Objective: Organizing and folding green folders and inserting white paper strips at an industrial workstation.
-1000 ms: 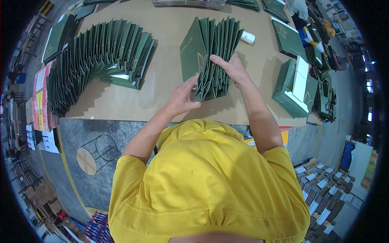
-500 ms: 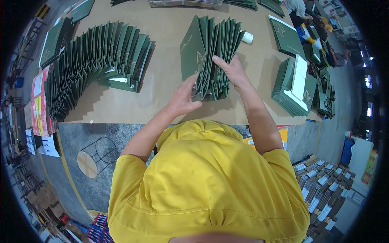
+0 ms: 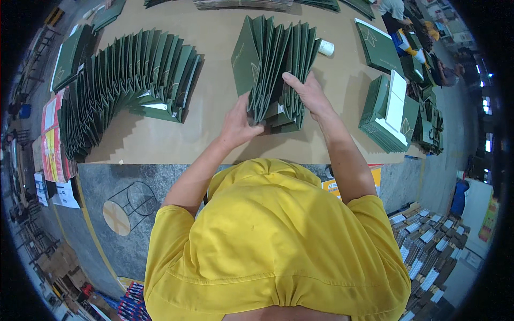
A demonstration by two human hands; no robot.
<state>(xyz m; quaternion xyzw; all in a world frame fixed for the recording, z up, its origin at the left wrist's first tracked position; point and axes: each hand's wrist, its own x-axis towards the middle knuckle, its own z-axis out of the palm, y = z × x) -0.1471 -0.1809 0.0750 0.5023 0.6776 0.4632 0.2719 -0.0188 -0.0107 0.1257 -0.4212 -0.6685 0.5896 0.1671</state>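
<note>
Between my hands a bunch of green paper bags point(image 3: 258, 59) stands on edge on the table, fanned out, with gold leaf line drawing on the outer one. My left hand point(image 3: 238, 124) grips the left part of the bunch low at its near edge. On the right part, my right hand point(image 3: 309, 95) is closed, its thumb over the folded edges and its fingers largely hidden behind. A dark gap runs between the two parts. Left of them a long curved row of similar green bags point(image 3: 144, 61) stands fanned on the table.
A white roll point(image 3: 326, 48) lies just behind the bunch. At the right stand a stack of green bags with a white strip point(image 3: 395, 104) and a flat green piece point(image 3: 379, 48). Red-and-yellow packs point(image 3: 52, 136) sit at the left edge. A round stool point(image 3: 116, 218) stands on the floor.
My left hand has drawn its part of the bags slightly to the left, and the gap between the two parts has widened. My right hand has barely moved.
</note>
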